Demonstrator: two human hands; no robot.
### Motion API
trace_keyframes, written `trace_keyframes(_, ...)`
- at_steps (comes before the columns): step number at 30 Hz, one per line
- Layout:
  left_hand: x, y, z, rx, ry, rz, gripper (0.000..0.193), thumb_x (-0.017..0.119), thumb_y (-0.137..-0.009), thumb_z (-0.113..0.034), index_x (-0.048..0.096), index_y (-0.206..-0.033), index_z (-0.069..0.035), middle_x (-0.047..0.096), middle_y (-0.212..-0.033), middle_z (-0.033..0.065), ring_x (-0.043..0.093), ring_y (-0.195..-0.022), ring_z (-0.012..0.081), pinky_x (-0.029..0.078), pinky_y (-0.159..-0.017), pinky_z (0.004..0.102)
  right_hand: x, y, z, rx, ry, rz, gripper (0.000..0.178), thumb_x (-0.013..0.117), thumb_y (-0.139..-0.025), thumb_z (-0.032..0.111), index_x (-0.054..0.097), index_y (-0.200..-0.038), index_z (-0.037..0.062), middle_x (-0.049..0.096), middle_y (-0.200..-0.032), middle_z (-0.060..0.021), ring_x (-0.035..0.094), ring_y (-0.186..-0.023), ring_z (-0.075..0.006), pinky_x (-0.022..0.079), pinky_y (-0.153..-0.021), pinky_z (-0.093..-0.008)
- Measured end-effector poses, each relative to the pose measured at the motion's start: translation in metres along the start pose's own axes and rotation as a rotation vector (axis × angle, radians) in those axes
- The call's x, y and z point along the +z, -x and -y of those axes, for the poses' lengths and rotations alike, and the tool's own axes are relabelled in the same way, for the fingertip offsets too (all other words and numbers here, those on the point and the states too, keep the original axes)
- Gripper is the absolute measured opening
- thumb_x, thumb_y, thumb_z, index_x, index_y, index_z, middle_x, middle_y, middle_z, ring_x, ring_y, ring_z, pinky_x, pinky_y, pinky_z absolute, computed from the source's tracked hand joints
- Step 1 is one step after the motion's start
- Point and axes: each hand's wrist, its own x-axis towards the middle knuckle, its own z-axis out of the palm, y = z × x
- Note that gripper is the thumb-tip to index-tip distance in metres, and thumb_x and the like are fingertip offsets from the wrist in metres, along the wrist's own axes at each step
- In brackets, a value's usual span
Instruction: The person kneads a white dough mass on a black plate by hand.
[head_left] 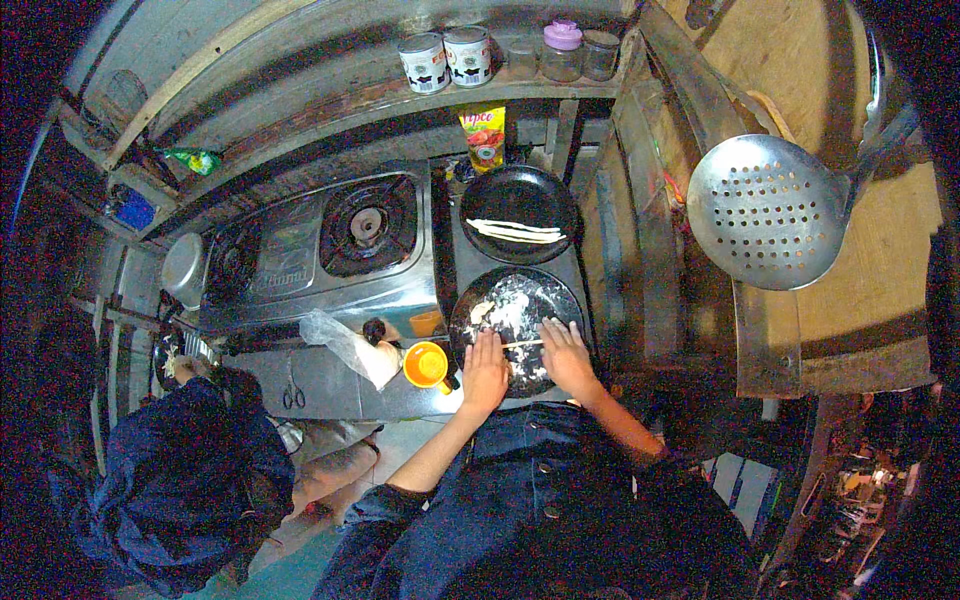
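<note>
My left hand (485, 372) lies flat, fingers stretched forward, on the near part of a dark round plate (470, 300) dusted with white flour (513, 308). Beside it to the right, my right hand (566, 355) also rests with its fingers extended. A thin pale dough strand (523, 344) shows in the gap between both hands, its ends hidden under them. On a second dark round plate (515, 190) just beyond, several long white dough strands (515, 232) lie side by side. A small lump of dough (481, 312) appears among the flour.
Left of my hands stand an orange mug (426, 365) and a clear plastic bag (345, 342) of white powder. Farther left are a gas stove (290, 245), scissors (293, 394) and another person (190, 470). A large perforated skimmer (768, 212) hangs at right. Cans (423, 62) line the shelf.
</note>
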Motion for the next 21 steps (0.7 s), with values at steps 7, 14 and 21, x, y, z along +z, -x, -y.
trace_keyframes(7,0.022,-0.026,0.009,0.114,0.019,0.011,0.066,0.047,-0.089,-0.034,0.022,-0.141,-0.001,0.022,-0.147,0.0192,0.025,-0.134,0.0333,0.021,-0.108,0.0488,0.035,-0.025,-0.006,-0.056,0.023,-0.027,0.072,0.051,-0.085,0.039,0.025,-0.14,0.0018,0.023,-0.146,-0.0181,0.023,-0.135,-0.0335,0.019,-0.108,-0.0476)
trace_keyframes(14,0.014,-0.031,0.015,0.148,-0.022,0.082,0.068,0.046,-0.089,-0.037,0.022,-0.141,-0.002,0.021,-0.147,0.0193,0.021,-0.136,0.0325,0.017,-0.109,0.0484,0.038,-0.028,-0.016,-0.061,0.029,-0.022,0.079,0.054,-0.081,0.048,0.026,-0.14,0.0053,0.023,-0.146,-0.0202,0.026,-0.132,-0.036,0.021,-0.107,-0.0489)
trace_keyframes(21,0.009,0.021,0.01,0.109,-0.078,0.199,0.071,0.045,-0.089,-0.043,0.023,-0.14,0.0,0.02,-0.147,0.0201,0.021,-0.136,0.0324,0.022,-0.107,0.05,0.014,0.023,0.003,-0.063,0.063,0.22,0.085,0.047,-0.083,0.056,0.021,-0.14,-0.0016,0.017,-0.148,-0.0205,0.021,-0.135,-0.0345,0.018,-0.109,-0.0475)
